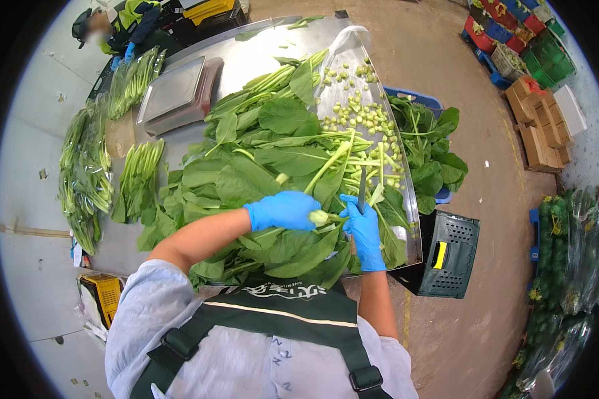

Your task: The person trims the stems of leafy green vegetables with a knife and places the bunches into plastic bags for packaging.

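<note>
My left hand [282,210], in a blue glove, is closed around a leafy green stalk [319,217] whose pale butt end shows beside the fingers. Just to its right, my right hand [363,230], also gloved in blue, grips a knife [362,187] with the blade pointing away from me. The right fingers are close to the stalk; whether they pinch it is unclear. Under and around both hands spreads a pile of loose leafy greens [244,179]. Beyond the right hand lie pale trimmed stems [379,162] and many cut stem ends [362,112].
The metal table [125,244] has a raised right rim. A scale [174,92], a loose bunch of greens [142,169] and bagged greens [87,164] occupy its left side. A blue crate of greens [432,159] and a dark crate [451,254] stand right. A co-worker [125,25] is at far left.
</note>
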`<action>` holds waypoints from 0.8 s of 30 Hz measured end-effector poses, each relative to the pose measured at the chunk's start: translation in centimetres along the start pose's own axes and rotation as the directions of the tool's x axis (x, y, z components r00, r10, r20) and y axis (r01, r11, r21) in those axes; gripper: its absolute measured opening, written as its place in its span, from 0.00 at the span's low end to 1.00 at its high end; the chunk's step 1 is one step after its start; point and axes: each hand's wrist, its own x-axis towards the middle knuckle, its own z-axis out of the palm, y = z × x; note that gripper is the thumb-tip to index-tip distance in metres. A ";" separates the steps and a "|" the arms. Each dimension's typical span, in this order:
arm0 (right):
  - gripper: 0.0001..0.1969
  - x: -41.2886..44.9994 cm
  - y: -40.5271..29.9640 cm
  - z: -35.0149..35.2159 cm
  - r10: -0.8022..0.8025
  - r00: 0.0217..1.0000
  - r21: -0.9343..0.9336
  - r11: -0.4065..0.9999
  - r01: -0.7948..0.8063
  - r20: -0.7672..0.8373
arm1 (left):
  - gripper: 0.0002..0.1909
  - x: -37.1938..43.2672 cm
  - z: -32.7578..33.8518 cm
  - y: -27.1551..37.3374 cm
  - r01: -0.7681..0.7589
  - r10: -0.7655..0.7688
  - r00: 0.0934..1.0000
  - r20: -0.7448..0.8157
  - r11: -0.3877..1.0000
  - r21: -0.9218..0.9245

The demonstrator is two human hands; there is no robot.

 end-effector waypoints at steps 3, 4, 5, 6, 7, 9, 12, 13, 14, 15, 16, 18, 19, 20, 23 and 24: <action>0.14 -0.3 0.6 0.2 0.017 0.995 0.021 1.000 -0.019 0.093 | 0.26 -0.1 -0.8 -1.5 -0.021 0.021 1.000 -0.003 0.940 -0.340; 0.15 -0.6 -0.1 0.9 0.044 0.993 0.019 0.999 -0.046 0.113 | 0.28 -0.2 -1.3 -1.3 0.055 -0.043 0.998 0.038 0.892 -0.448; 0.15 -0.9 -0.7 1.7 0.071 0.988 0.015 0.997 -0.074 0.134 | 0.27 -0.4 -1.5 -1.3 0.099 -0.079 0.995 0.061 0.857 -0.506; 0.15 -1.3 -1.5 2.4 0.084 0.988 0.021 0.996 -0.087 0.128 | 0.26 -0.5 -1.9 -1.1 0.138 -0.112 0.990 0.081 0.817 -0.560; 0.15 -1.0 -1.4 2.8 0.050 0.991 0.027 0.998 -0.054 0.126 | 0.25 -0.8 -2.3 -0.9 0.175 -0.142 0.985 0.102 0.772 -0.611; 0.14 -0.2 -0.6 3.6 -0.015 0.992 0.034 0.999 0.011 0.125 | 0.21 -1.5 -2.9 -0.3 0.171 -0.163 0.984 0.066 0.795 -0.581; 0.12 0.1 0.0 3.6 -0.038 0.992 -0.056 0.997 0.045 0.117 | 0.17 -2.0 -3.5 -1.1 0.189 -0.200 0.979 0.040 0.812 -0.552; 0.12 0.2 0.5 3.6 -0.041 0.992 -0.080 0.995 0.051 0.119 | 0.16 -2.2 -3.1 -2.2 0.155 -0.190 0.982 0.009 0.771 -0.618; 0.12 0.3 1.4 3.7 -0.080 0.989 -0.080 0.993 0.091 0.126 | 0.16 -2.4 -2.9 -3.0 0.166 -0.190 0.981 0.030 0.757 -0.632; 0.11 0.3 1.8 3.9 -0.123 0.984 -0.079 0.988 0.134 0.128 | 0.17 -2.5 -2.8 -3.4 0.173 -0.184 0.982 0.050 0.746 -0.643; 0.11 0.3 2.1 3.9 -0.166 0.978 -0.077 0.981 0.177 0.130 | 0.18 -2.7 -2.4 -3.4 0.143 -0.171 0.985 0.010 0.790 -0.596; 0.11 -0.1 1.3 3.8 -0.086 0.982 -0.023 0.996 0.091 0.171 | 0.20 -3.2 -1.5 -3.1 0.088 -0.137 0.988 -0.067 0.869 -0.487; 0.11 -0.3 0.7 3.9 -0.049 0.980 0.004 0.999 0.049 0.192 | 0.20 -3.2 -1.4 -2.9 0.118 -0.144 0.989 -0.020 0.876 -0.468; 0.11 -0.1 0.8 4.0 -0.100 0.973 0.013 0.995 0.100 0.206 | 0.21 -3.3 -1.5 -2.6 0.148 -0.152 0.988 0.027 0.882 -0.447; 0.11 -0.2 0.9 4.3 -0.219 0.945 0.047 0.976 0.214 0.242 | 0.21 -3.4 -0.7 -2.8 0.166 -0.125 0.986 0.114 0.843 -0.512; 0.11 -0.4 0.4 4.4 -0.236 0.938 0.060 0.972 0.228 0.253 | 0.22 -3.6 -0.8 -2.8 0.170 -0.123 0.985 0.120 0.818 -0.549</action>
